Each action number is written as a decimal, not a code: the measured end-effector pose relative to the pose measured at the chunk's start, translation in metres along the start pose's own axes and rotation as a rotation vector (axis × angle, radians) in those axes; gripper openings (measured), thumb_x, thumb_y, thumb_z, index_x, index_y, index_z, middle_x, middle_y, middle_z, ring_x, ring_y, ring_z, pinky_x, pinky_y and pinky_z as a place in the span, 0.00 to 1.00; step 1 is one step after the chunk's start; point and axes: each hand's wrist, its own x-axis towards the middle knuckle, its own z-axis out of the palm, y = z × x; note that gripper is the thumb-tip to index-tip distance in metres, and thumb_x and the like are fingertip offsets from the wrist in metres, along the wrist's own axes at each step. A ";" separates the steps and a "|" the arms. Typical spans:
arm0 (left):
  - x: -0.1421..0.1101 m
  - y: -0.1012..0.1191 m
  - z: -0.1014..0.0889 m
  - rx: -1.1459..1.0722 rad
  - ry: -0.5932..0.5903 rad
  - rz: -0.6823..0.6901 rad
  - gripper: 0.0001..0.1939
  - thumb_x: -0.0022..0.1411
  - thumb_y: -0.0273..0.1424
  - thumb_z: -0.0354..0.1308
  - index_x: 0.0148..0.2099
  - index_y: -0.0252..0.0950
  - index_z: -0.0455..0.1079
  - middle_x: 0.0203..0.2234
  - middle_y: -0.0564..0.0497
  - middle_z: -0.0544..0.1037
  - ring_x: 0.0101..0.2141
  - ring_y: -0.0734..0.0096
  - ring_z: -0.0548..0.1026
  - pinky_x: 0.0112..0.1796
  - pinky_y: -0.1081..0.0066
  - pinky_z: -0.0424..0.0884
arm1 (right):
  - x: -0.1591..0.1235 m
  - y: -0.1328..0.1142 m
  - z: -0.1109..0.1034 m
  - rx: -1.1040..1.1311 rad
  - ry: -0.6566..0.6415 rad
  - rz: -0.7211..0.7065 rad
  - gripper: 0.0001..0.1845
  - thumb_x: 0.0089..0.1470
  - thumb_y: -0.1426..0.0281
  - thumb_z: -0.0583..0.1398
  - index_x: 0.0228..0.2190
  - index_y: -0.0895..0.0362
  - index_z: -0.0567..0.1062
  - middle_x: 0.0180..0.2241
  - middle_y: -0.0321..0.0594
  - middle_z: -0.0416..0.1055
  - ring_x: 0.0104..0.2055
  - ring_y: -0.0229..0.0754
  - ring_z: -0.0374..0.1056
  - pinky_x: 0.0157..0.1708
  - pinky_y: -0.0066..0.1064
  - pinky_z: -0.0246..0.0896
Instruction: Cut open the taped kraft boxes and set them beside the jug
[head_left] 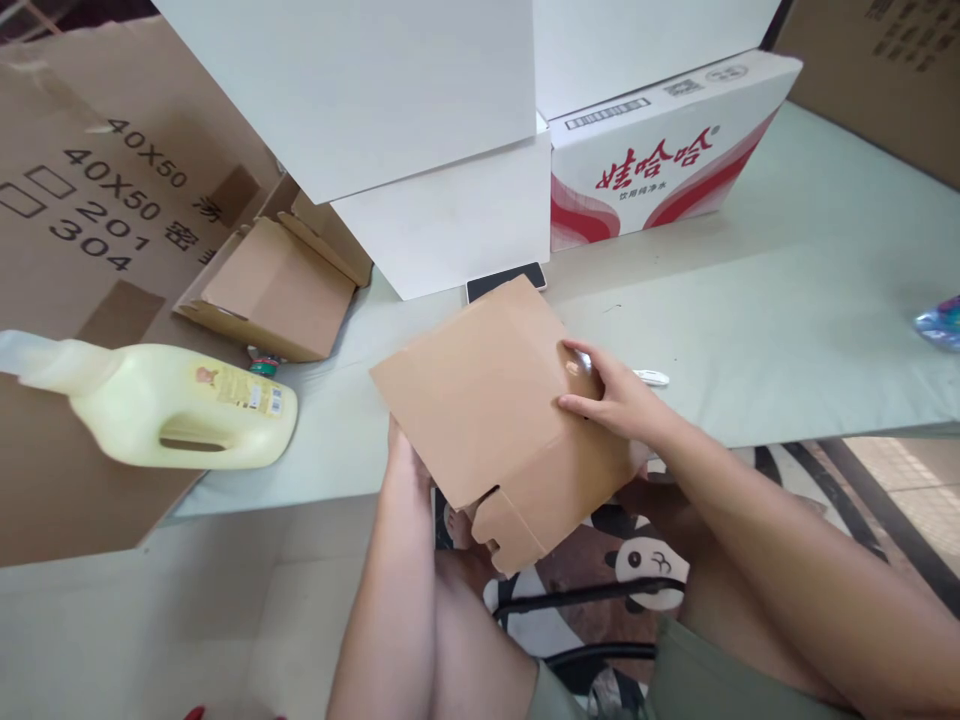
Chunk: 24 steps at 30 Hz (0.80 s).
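Observation:
A brown cardboard box (480,390), partly folded, is tilted over the front edge of the table. One slotted flap (517,520) hangs toward my knees. My left hand (405,450) holds the box from beneath its left side, its fingers hidden by the cardboard. At the right side, my right hand (611,390) grips the box, thumb and index finger spread on its surface around a shiny patch that looks like clear tape. Just beyond the right hand lies a small white object (651,378). Behind the box, a dark-faced flat device (506,282) is partly covered.
A yellow jug (225,405) and a second small brown box (277,285) stand at left, before a large printed carton (97,200). White boxes (450,220) and a red-and-white carton (660,170) line the back of the pale green table (810,330). Shiny packaging (941,323) lies far right.

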 end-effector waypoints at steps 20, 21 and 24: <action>0.024 0.005 -0.012 -0.322 0.366 0.013 0.11 0.66 0.32 0.57 0.48 0.36 0.75 0.40 0.45 0.83 0.46 0.61 0.80 0.53 0.62 0.73 | 0.006 -0.004 -0.008 0.618 -0.030 0.245 0.20 0.50 0.54 0.64 0.39 0.55 0.73 0.35 0.40 0.75 0.25 0.35 0.68 0.27 0.29 0.62; 0.024 0.005 -0.011 -0.330 0.385 0.017 0.12 0.67 0.32 0.55 0.49 0.35 0.75 0.42 0.44 0.83 0.48 0.62 0.80 0.53 0.62 0.73 | 0.005 -0.008 -0.003 0.601 -0.080 0.249 0.20 0.50 0.55 0.64 0.40 0.55 0.73 0.37 0.40 0.76 0.25 0.34 0.67 0.27 0.29 0.61; 0.024 0.010 -0.010 -0.393 0.452 0.065 0.16 0.71 0.36 0.50 0.53 0.36 0.73 0.44 0.44 0.82 0.50 0.64 0.78 0.51 0.65 0.74 | 0.003 -0.017 0.011 0.519 -0.152 0.271 0.17 0.56 0.59 0.61 0.44 0.55 0.73 0.41 0.41 0.77 0.26 0.34 0.67 0.29 0.30 0.62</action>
